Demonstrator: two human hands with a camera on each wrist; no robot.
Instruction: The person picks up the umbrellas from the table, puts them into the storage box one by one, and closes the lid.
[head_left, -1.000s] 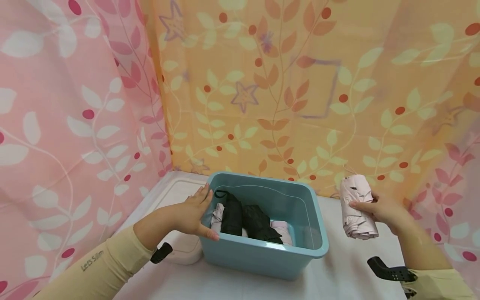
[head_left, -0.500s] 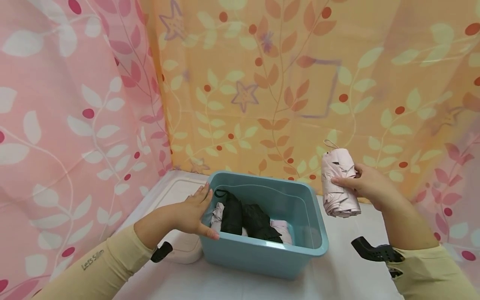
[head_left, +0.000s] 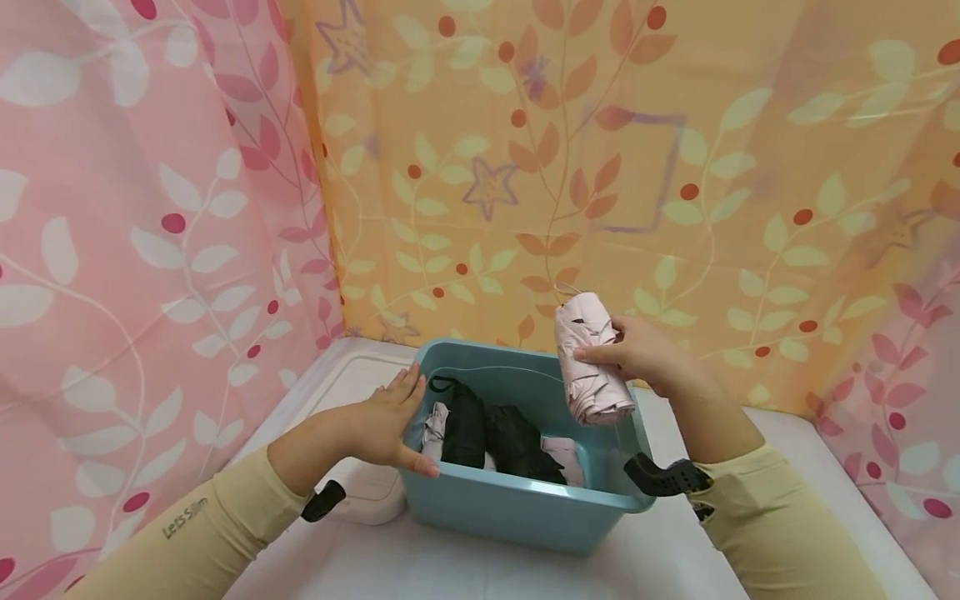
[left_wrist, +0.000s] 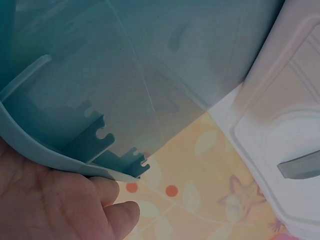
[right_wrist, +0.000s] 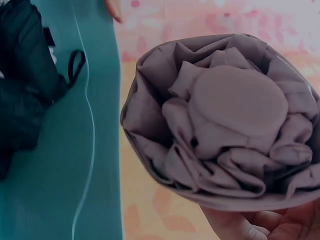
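My right hand (head_left: pixel 647 352) grips a pale pink folded umbrella (head_left: pixel 591 367) with a cord loop at its top. It is held tilted above the right part of a blue plastic bin (head_left: pixel 517 512). The right wrist view looks onto the umbrella's end (right_wrist: pixel 235 100), a round cap ringed by crumpled fabric. Fingers spread, my left hand (head_left: pixel 382 421) rests on the bin's left rim; in the left wrist view the hand (left_wrist: pixel 55 205) lies along that rim. Inside the bin are two black folded umbrellas (head_left: pixel 465 429) and pale pink and light bundles (head_left: pixel 564 457), partly hidden.
A whitish lid (head_left: pixel 367 496) lies left of the bin, partly behind my left arm. White cloth (head_left: pixel 315 567) covers the table. Patterned curtains (head_left: pixel 465 125) close off the back and both sides.
My right hand has brought the pink umbrella leftward and up from the table's right side to above the bin. My left hand has stayed on the rim.
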